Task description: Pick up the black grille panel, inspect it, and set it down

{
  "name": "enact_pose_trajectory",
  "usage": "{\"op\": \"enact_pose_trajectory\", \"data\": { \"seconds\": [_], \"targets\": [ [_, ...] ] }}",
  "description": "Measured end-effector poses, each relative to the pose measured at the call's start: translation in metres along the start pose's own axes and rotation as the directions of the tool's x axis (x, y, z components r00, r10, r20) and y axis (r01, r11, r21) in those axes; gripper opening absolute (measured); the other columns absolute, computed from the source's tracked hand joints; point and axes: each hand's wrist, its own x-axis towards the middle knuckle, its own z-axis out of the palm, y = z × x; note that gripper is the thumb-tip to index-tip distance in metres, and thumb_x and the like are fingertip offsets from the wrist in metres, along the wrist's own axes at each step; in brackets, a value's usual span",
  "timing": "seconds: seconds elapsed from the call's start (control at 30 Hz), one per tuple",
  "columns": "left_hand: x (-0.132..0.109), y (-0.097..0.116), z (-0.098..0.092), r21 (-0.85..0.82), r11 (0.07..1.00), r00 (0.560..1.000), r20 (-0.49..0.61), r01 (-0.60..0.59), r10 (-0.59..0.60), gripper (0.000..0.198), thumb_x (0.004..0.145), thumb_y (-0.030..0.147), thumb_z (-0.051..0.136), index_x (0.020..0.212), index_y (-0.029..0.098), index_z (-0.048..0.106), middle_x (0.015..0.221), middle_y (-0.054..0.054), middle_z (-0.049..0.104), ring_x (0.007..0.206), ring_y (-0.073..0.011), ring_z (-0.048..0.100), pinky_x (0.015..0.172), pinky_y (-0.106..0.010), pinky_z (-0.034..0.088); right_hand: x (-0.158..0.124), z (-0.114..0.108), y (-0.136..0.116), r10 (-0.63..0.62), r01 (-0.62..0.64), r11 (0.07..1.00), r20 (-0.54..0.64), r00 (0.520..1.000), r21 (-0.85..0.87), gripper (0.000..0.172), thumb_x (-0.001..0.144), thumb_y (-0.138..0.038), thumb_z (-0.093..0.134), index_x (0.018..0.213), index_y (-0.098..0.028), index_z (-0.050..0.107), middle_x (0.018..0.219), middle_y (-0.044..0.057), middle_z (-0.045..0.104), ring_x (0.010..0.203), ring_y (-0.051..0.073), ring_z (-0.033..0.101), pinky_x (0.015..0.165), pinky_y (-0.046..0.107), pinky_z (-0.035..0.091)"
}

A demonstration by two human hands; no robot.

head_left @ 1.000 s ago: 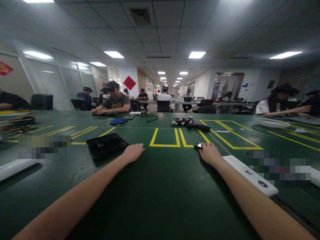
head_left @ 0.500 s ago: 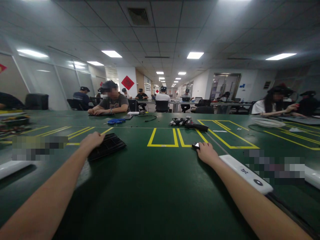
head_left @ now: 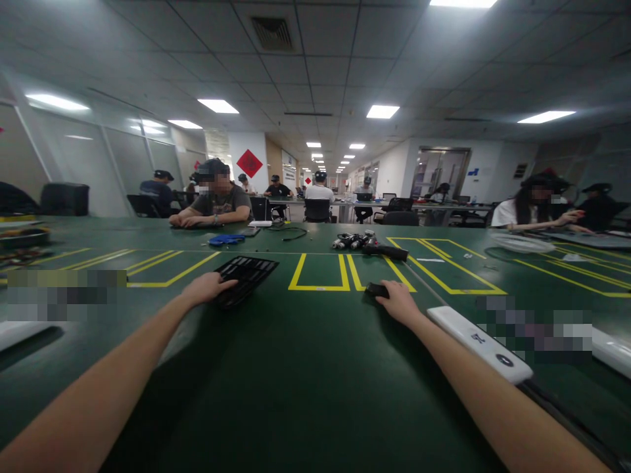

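Note:
My left hand [head_left: 204, 289] grips the near left edge of a flat black slotted tray [head_left: 246, 279], which is tilted above the green table [head_left: 276, 368]. Further right, my right hand [head_left: 398, 301] is closed on a small dark object [head_left: 376, 290], close to a yellow tape outline [head_left: 349, 272]. What that object is cannot be made out. Behind my right hand lies a bundle of dark and metallic parts [head_left: 353, 241] with a black piece [head_left: 387, 251] beside it.
A white power strip [head_left: 480, 341] lies by my right forearm. Blue items [head_left: 225, 240] and a dark cable [head_left: 290, 231] are further back. A person [head_left: 221, 197] sits across the table, another [head_left: 537, 203] at the right. A clear coil [head_left: 522, 241] lies at the right.
My left hand has moved right with the black tray, whose slots now show more. My right hand has shifted slightly left with the small dark object.

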Motion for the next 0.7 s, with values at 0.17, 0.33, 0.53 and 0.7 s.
{"op": "enact_pose_trajectory", "data": {
  "seconds": [0.17, 0.33, 0.53, 0.7],
  "targets": [
    [-0.039, 0.083, 0.056, -0.34, 0.912, 0.967, 0.027, -0.23, 0.254, 0.025, 0.073, 0.04, 0.055, 0.075, 0.015, 0.056, 0.066, -0.002, 0.055, 0.063, -0.0158, 0.051, 0.056, -0.024, 0.034, -0.015, 0.005, -0.041, -0.192, 0.175, 0.857, -0.016, 0.981, 0.484, 0.044, 0.072, -0.021, 0.06, 0.115, -0.017, 0.055, 0.11, 0.009, 0.058, 0.104, 0.023, 0.052, 0.092, 0.039, 0.038],
    [-0.088, 0.128, 0.098, -0.503, 0.796, 0.881, 0.129, -0.337, 0.455, 0.034, 0.072, 0.042, 0.054, 0.091, 0.013, 0.051, 0.061, 0.004, 0.044, 0.057, -0.0127, 0.042, 0.054, -0.025, 0.033, -0.03, 0.009, -0.063, -0.386, 0.364, 0.612, -0.137, 0.912, 0.702, 0.038, 0.072, -0.023, 0.06, 0.11, -0.02, 0.058, 0.11, 0.007, 0.058, 0.109, 0.025, 0.049, 0.095, 0.043, 0.038],
    [-0.099, 0.126, 0.11, -0.477, 0.776, 0.836, 0.141, -0.413, 0.531, 0.033, 0.075, 0.037, 0.053, 0.098, 0.014, 0.047, 0.063, 0.005, 0.039, 0.059, -0.0113, 0.038, 0.055, -0.024, 0.031, -0.033, 0.018, -0.067, -0.524, 0.53, 0.543, -0.23, 0.82, 0.651, 0.03, 0.076, -0.02, 0.055, 0.105, -0.022, 0.061, 0.11, 0.007, 0.061, 0.109, 0.025, 0.051, 0.095, 0.043, 0.04],
    [-0.097, 0.125, 0.107, -0.457, 0.801, 0.829, 0.208, -0.387, 0.519, 0.038, 0.071, 0.04, 0.057, 0.098, 0.015, 0.049, 0.061, 0.007, 0.036, 0.058, -0.0104, 0.035, 0.055, -0.024, 0.029, -0.032, 0.031, -0.077, -0.58, 0.626, 0.515, -0.299, 0.758, 0.586, 0.034, 0.084, -0.023, 0.045, 0.115, -0.021, 0.057, 0.121, 0.007, 0.057, 0.114, 0.023, 0.05, 0.1, 0.042, 0.037]
  ]
}}
